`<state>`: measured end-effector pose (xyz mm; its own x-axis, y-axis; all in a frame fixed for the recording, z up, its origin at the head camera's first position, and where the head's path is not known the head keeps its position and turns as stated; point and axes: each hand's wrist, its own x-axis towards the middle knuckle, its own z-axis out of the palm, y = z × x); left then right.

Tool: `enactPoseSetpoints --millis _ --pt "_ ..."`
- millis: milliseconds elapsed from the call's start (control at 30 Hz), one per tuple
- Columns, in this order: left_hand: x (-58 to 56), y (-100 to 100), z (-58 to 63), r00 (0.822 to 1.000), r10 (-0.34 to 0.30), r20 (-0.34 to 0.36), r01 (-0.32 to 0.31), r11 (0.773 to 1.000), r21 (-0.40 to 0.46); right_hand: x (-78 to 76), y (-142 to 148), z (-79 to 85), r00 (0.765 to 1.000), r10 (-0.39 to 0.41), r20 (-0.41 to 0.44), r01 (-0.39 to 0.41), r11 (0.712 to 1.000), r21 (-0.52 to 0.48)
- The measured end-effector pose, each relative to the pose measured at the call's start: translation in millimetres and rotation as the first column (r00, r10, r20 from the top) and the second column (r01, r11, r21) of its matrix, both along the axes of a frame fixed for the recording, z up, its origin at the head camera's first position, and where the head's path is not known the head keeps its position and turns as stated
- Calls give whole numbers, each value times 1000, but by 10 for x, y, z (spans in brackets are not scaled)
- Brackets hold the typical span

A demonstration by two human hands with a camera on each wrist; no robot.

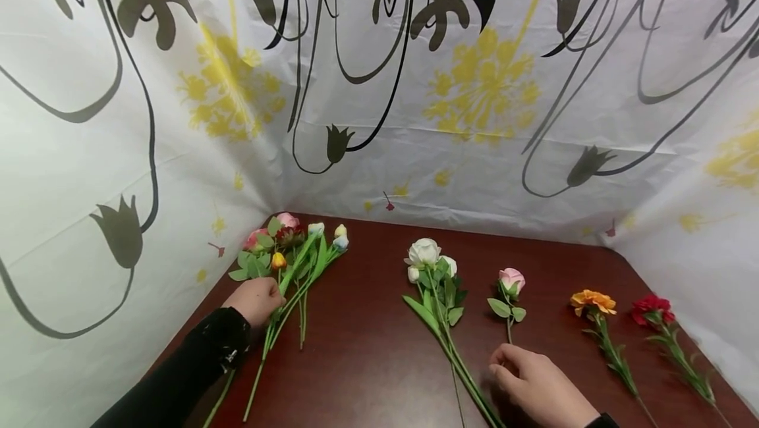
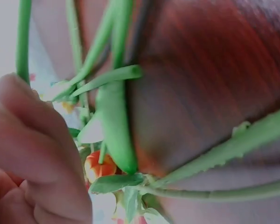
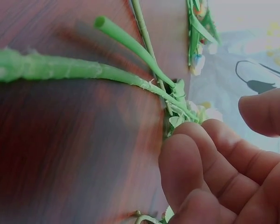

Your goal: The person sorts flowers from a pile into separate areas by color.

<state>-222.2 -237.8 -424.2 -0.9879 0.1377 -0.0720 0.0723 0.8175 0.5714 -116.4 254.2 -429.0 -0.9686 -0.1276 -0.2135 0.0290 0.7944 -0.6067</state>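
Note:
At the left bunch, my left hand [image 1: 255, 299] pinches a green flower stem [image 2: 23, 42], which runs out from between its fingers in the left wrist view. An orange tulip [image 1: 279, 261] shows just beyond that hand, and blue-white tulips [image 1: 340, 242] lie to its right. My right hand [image 1: 536, 378] hovers at the lower stem of a pink rose [image 1: 511, 281], hiding the stem's end. In the right wrist view its fingers [image 3: 182, 161] are loosely bent, the thumb stands apart, and nothing is between them. White flowers [image 1: 424, 253] with long green stems [image 3: 84, 69] lie beside it.
An orange flower [image 1: 593, 301] and a red flower [image 1: 652, 309] lie at the right of the dark red table [image 1: 362, 349]. Pink roses [image 1: 287, 220] sit at the far left corner. A patterned white sheet [image 1: 367, 99] encloses the table's back and sides.

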Motion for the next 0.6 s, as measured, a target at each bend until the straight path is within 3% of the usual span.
enactPoseSetpoints --millis 167,333,433,600 --pt "68 -3 112 1000 -6 7 5 998 59 -1 11 -2 1000 7 -1 -7 1000 -19" --pt "144 91 165 999 -41 22 36 981 192 10 18 -11 999 36 -5 -36 998 -48" --pt "219 179 182 993 -109 39 93 951 296 22 -1 -3 997 70 -31 -72 995 -68" --pt "320 411 160 965 -258 47 208 862 462 58 -106 81 989 125 -75 -131 987 -91"
